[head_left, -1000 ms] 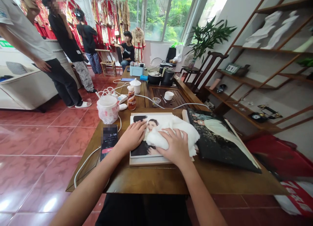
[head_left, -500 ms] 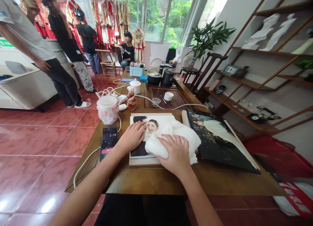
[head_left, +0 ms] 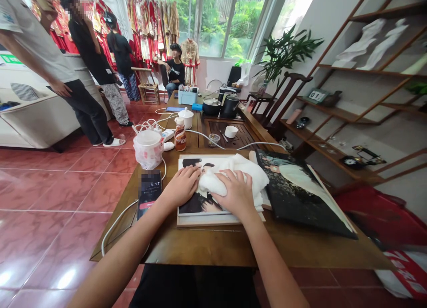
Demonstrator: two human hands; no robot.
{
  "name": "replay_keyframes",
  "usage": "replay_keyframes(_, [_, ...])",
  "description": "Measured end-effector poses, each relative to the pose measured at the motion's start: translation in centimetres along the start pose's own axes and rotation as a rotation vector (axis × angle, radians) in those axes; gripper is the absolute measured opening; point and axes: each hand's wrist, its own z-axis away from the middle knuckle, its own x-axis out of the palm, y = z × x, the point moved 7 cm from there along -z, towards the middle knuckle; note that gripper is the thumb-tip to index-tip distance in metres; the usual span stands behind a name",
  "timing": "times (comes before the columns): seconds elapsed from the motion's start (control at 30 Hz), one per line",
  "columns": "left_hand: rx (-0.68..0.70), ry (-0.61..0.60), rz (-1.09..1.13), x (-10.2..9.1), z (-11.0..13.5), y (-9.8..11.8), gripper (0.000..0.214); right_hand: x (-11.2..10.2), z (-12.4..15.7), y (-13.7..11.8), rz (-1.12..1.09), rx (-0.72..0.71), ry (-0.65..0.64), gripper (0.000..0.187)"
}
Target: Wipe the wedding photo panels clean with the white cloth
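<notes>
A framed photo print (head_left: 193, 203) of a couple lies flat on the wooden table (head_left: 200, 248) in front of me. My left hand (head_left: 184, 183) rests flat on its left part, fingers stretched out. Bunched under my right hand (head_left: 236, 191) is a white cloth (head_left: 255, 172), pressed onto the print, with my fingers curled over it. The cloth covers the right half of the print and part of the pictured faces. A second, darker photo print (head_left: 296, 201) lies to the right, close to the cloth.
A phone (head_left: 149, 192) with a white cable lies left of the print. Beyond stand a plastic-wrapped tub (head_left: 148, 150), a brown bottle (head_left: 180, 137), a lidded white cup (head_left: 186, 118) and a small white bowl (head_left: 231, 131). Shelves (head_left: 347, 117) rise at right; several people are in the background.
My right hand has pushed the white cloth up and slightly left across the print, uncovering its lower part and covering more of a pictured face. My left hand stays in place.
</notes>
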Motion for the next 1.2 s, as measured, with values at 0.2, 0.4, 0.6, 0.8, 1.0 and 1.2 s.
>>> replay_keyframes(0.2, [-0.006,0.001,-0.001,0.1,-0.3,-0.4,0.034,-0.8,2.8,-0.5,-0.021,-0.013,-0.005,0.046])
replay_keyframes(0.4, [-0.005,0.010,-0.004,-0.1,-0.5,-0.4,0.033,-1.4,4.0,-0.5,-0.028,-0.011,-0.013,0.046])
replay_keyframes(0.6, [-0.006,0.017,0.016,0.0,-0.1,-0.2,0.034,-0.4,1.0,0.0,0.002,-0.025,0.002,0.046])
replay_keyframes(0.8, [-0.006,0.008,0.015,-0.1,0.1,-0.1,0.035,0.1,0.0,0.1,0.011,-0.006,0.017,0.045])
replay_keyframes(1.0, [-0.010,0.002,-0.005,-0.1,-0.3,-0.4,0.033,-0.9,3.0,-0.9,-0.007,-0.014,0.002,0.046])
replay_keyframes(1.2, [-0.005,0.010,-0.009,-0.1,-0.4,-0.4,0.033,-1.3,3.6,-1.0,-0.048,-0.030,-0.009,0.046])
